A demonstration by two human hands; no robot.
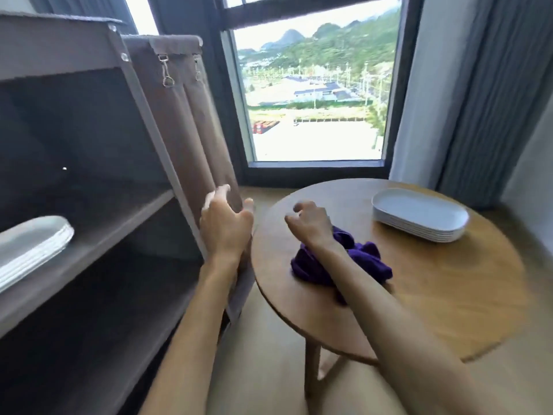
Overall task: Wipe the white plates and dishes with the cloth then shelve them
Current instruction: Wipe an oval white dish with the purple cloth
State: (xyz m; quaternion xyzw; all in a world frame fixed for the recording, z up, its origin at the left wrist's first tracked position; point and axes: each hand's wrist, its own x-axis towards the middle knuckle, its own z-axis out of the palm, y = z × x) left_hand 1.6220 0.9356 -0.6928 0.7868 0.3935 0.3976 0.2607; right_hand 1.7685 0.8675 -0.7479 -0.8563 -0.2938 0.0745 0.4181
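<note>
While both hands hover empty with loosely curled fingers, the purple cloth lies on the table

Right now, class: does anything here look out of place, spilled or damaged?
Nothing stands out. The purple cloth lies crumpled on the round table; white dishes sit stacked there and on the shelf.

Purple cloth, white plates, brown table.

Round wooden table by window (daylit, curtained).
</note>
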